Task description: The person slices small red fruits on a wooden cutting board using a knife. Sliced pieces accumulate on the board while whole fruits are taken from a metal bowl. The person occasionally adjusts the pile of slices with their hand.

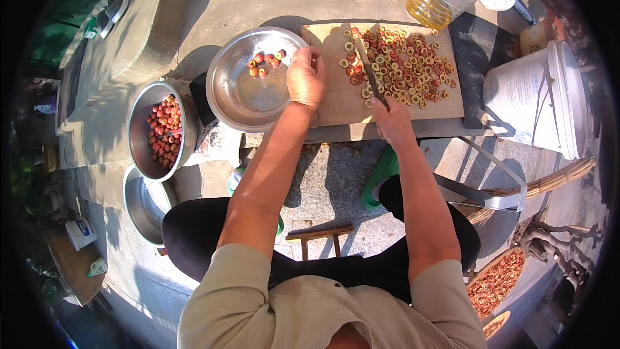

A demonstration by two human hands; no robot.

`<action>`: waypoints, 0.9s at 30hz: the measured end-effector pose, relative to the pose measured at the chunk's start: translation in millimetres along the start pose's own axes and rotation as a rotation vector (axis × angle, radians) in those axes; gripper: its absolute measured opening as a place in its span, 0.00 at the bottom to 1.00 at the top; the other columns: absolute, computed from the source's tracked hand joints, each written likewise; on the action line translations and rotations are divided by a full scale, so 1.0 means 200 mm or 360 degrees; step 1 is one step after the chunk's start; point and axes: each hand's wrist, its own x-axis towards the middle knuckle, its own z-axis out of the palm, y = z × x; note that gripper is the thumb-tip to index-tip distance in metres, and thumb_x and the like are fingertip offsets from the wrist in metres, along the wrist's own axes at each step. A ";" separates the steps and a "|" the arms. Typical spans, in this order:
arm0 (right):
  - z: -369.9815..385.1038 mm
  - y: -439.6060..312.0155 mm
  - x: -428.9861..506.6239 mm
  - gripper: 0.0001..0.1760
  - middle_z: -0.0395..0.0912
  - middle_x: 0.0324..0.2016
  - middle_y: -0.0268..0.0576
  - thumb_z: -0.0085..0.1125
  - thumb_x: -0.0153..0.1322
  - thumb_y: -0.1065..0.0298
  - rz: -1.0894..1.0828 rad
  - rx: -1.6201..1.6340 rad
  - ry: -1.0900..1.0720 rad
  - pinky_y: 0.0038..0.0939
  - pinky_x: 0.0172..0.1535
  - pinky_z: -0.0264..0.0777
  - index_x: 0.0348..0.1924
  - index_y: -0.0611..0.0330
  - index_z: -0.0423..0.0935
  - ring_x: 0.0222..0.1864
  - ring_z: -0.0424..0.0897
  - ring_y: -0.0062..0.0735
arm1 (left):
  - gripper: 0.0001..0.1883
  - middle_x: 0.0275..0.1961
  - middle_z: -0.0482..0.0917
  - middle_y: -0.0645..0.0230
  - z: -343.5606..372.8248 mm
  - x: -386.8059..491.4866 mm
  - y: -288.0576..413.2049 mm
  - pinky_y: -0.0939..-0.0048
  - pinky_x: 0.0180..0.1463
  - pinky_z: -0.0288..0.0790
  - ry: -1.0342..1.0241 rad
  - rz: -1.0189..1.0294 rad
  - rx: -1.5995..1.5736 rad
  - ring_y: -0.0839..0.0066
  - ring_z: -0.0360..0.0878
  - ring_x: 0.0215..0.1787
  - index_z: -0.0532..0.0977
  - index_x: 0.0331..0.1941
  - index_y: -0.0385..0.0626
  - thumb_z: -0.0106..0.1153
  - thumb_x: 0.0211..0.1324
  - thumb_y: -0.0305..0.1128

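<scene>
My right hand [395,123] grips the handle of a knife [369,70], whose blade reaches over the left part of a wooden cutting board [334,104]. Many hawthorn slices [404,68], red-skinned rings with pale flesh, are spread across the board. Over the right rim of a wide stainless steel basin [223,82] is my left hand [306,77], its fingers curled. Whether anything is between those fingers is hidden. Several whole red hawthorn fruits [262,63] lie in the basin.
At left, a deep metal bowl [189,145] holds whole hawthorns; another metal basin [145,211] stands below it. An oil jug [438,0] and white bucket [528,99] flank the board's right side. A tray of hawthorn slices [499,283] lies lower right, near a straw broom [557,177].
</scene>
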 end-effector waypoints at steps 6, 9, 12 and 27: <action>0.02 0.06 -0.01 0.23 0.75 0.17 0.48 0.60 0.75 0.53 -0.0074 -0.0106 -0.0099 0.37 0.28 0.70 0.35 0.71 0.77 0.18 0.76 0.35 | 0.16 0.60 0.77 0.59 -0.30 0.20 -0.35 0.60 0.65 0.72 -0.0465 -0.0547 0.1150 0.60 0.73 0.65 0.78 0.53 0.50 0.56 0.62 0.33; 0.04 0.09 -0.04 0.24 0.77 0.19 0.52 0.60 0.74 0.52 -0.0052 -0.0135 -0.0170 0.41 0.33 0.73 0.35 0.71 0.78 0.23 0.79 0.43 | 0.18 0.63 0.76 0.62 -0.31 0.20 -0.42 0.60 0.65 0.73 -0.0619 -0.0584 0.1310 0.59 0.73 0.67 0.76 0.58 0.49 0.50 0.67 0.35; 0.07 0.10 -0.05 0.26 0.80 0.28 0.61 0.60 0.73 0.49 -0.0135 -0.0436 -0.0184 0.48 0.42 0.74 0.37 0.71 0.78 0.34 0.81 0.58 | 0.17 0.62 0.77 0.60 -0.31 0.20 -0.42 0.60 0.65 0.73 -0.0665 -0.0564 0.1294 0.58 0.75 0.65 0.77 0.57 0.48 0.50 0.67 0.34; 0.05 0.09 -0.06 0.22 0.76 0.15 0.44 0.60 0.75 0.53 0.0018 -0.0026 -0.0153 0.37 0.24 0.72 0.35 0.68 0.78 0.15 0.77 0.34 | 0.10 0.37 0.80 0.75 0.13 -0.22 0.11 0.82 0.43 0.73 -0.0450 -0.0450 -0.1127 0.88 0.77 0.37 0.75 0.46 0.43 0.61 0.62 0.19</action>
